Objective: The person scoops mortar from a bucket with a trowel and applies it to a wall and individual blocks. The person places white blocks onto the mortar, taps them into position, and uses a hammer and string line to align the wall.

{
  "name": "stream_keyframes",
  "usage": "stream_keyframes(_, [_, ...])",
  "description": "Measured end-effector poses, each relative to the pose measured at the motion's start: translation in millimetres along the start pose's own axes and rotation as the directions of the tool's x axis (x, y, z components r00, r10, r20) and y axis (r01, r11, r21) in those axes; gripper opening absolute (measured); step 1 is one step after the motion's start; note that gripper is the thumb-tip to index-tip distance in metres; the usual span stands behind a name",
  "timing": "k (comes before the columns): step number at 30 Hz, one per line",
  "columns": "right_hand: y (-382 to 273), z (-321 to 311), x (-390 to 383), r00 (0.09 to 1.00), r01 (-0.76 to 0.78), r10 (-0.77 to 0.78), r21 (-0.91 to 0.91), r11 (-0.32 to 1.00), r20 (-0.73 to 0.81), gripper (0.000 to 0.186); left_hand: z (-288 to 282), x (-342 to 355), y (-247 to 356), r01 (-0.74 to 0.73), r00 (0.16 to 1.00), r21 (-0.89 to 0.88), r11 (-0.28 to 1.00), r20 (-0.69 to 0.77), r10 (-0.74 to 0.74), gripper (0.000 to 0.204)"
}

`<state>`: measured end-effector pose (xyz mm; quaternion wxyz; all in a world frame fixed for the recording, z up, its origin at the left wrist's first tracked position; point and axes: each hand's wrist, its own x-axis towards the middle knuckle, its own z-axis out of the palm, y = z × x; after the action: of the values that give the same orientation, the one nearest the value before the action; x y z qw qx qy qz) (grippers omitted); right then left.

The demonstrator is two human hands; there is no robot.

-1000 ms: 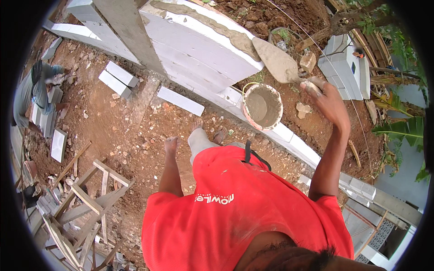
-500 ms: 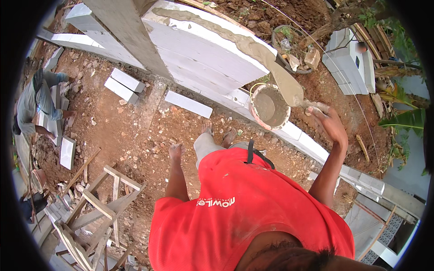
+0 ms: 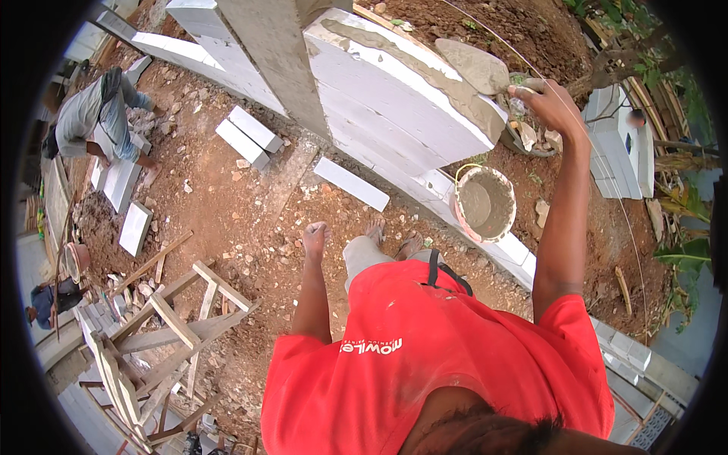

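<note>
My right hand [image 3: 552,110] is closed round the handle of a trowel [image 3: 474,67]. Its broad, mortar-coated blade lies over the far edge of the white block wall [image 3: 394,114], close to the wall's right end. A strip of wet grey mortar [image 3: 432,85] runs along the wall top. Below that end, a bucket [image 3: 460,216] with a crusted rim and grey mortar inside stands on the lower block course. My left hand [image 3: 316,237] hangs over the ground in a fist, with nothing visible in it.
Loose white blocks [image 3: 351,183] lie on the stony soil left of the wall, near my feet. A concrete column [image 3: 273,61] adjoins the wall. A wooden trestle [image 3: 182,326] stands at lower left. A co-worker [image 3: 98,114] bends over blocks at far left. A string line [image 3: 622,201] crosses the right side.
My right hand has carried the trowel from above the bucket up to the wall top. The whole view has shifted, with the wall now further right. My left hand stays low.
</note>
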<state>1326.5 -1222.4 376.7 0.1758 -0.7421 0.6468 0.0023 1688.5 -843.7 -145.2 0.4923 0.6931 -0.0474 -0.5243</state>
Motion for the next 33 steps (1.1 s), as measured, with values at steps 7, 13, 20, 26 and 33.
stream_keyframes(7, [-106.7,21.2,66.6,0.963,0.23,-0.244,0.12,0.966,0.117,0.06,-46.2,-37.4,-67.8,0.206,0.961,0.014,0.978,-0.192,-0.2,0.012])
stream_keyframes(13, [-171.2,34.2,110.9,0.967,0.206,-0.205,0.01,0.979,0.149,0.063,-75.2,-95.9,-125.7,0.332,0.903,-0.009,0.943,-0.286,-0.321,0.01])
stream_keyframes(20, [-112.2,11.8,84.2,0.964,-0.065,0.009,0.202,0.977,0.267,0.046,-53.5,-82.3,-150.6,0.346,0.907,0.027,0.938,-0.267,-0.327,0.015])
stream_keyframes(26, [14.8,24.8,-15.6,0.983,-0.121,0.164,0.379,0.917,-0.083,0.044,-32.3,-34.0,-104.1,0.223,0.963,0.124,0.967,-0.183,-0.199,0.014])
stream_keyframes(33, [173.4,63.8,-174.9,0.77,-0.622,0.629,0.333,0.708,0.101,0.066,-28.6,33.0,-50.3,0.134,0.986,0.612,0.78,-0.157,-0.046,0.019])
